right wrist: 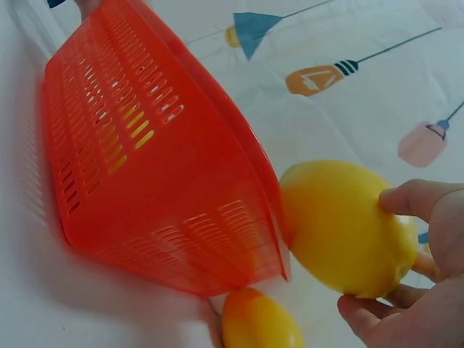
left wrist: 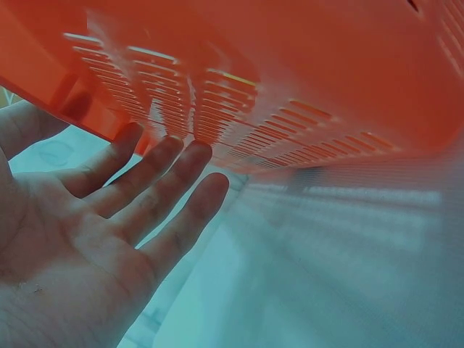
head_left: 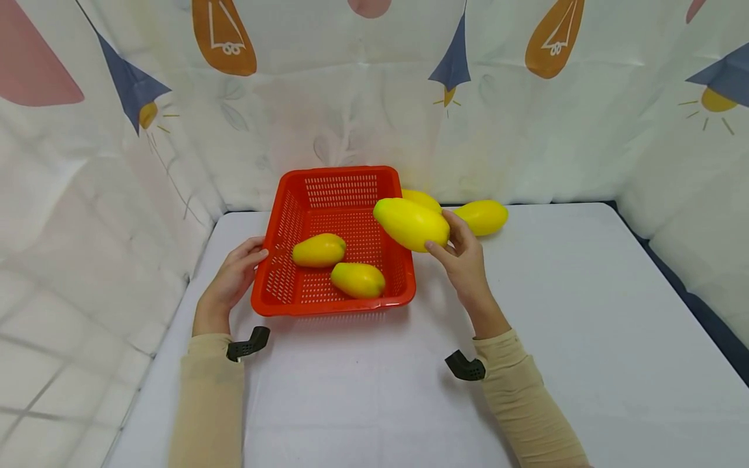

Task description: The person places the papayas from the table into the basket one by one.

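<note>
White counter (head_left: 562, 312): our red basket (head_left: 292, 307) holds two fruits (head_left: 319, 251), two outside (head_left: 486, 218) remain at its two o'clock; right hand (head_left: 465, 266) grips another fruit (head_left: 409, 224); left hand (head_left: 230, 279), uncurled, touches basket.

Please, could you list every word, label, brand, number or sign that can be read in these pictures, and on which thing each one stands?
None: no readable text shows in any view.
Red basket: no label visible.
Yellow fruit in the right hand: no sticker visible.
Backdrop cloth: printed drawings only, no letters.
Black wrist device on the left sleeve: any marking is too small to read.
</note>
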`<state>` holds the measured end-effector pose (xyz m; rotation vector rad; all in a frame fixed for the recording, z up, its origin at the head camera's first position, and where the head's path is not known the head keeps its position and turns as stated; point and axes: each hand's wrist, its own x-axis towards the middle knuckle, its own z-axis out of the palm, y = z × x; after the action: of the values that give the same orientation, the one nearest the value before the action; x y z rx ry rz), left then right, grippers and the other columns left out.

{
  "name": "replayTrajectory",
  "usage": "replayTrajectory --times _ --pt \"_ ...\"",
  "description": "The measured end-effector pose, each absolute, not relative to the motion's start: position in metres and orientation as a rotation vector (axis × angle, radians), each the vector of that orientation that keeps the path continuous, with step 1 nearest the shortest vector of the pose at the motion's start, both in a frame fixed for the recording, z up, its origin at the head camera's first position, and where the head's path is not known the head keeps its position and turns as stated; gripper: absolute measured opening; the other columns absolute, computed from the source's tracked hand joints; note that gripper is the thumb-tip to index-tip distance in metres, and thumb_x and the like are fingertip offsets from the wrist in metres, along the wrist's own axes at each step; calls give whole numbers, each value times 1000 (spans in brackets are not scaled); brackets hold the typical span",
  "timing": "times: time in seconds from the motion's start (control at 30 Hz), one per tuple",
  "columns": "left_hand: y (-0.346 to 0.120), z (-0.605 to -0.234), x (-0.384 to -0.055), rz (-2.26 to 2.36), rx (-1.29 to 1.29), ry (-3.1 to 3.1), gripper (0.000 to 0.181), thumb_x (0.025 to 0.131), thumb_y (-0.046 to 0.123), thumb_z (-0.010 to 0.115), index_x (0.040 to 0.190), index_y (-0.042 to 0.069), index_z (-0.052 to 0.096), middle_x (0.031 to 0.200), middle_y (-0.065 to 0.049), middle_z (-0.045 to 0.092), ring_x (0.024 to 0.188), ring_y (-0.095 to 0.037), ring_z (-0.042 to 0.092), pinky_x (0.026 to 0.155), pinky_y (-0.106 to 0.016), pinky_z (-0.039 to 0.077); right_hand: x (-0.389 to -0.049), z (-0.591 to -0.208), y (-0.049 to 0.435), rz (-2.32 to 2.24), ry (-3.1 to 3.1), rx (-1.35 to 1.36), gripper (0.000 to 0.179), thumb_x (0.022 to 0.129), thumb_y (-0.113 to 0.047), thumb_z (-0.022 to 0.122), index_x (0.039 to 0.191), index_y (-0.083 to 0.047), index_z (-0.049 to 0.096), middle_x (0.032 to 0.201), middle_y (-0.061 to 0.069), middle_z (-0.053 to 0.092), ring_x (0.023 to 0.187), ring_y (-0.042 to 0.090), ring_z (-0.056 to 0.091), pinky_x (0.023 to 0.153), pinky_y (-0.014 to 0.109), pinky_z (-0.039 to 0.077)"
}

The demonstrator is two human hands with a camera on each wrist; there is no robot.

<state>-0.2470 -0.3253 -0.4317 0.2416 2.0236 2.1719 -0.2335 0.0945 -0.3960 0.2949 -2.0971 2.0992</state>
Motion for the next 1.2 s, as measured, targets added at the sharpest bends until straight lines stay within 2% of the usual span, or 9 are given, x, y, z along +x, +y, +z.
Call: replayTrajectory --times 0.43,1.2 --pt "-327 -433 -248 2169 235 2021 27 103 18 44 128 12 46 113 6 60 102 -7 58 88 -16 49 -234 -396 95 2126 -2082 377 62 90 -3 64 146 -2 36 149 8 42 129 22 46 98 16 46" --pt "-327 -434 -248 2160 242 2029 28 103 19 44 129 10 45 113 5 60 102 -7 58 89 -16 48 -231 -397 92 2118 -2136 560 60 89 -4 66 143 -5 41 145 9 45 133 27 48 99 21 47"
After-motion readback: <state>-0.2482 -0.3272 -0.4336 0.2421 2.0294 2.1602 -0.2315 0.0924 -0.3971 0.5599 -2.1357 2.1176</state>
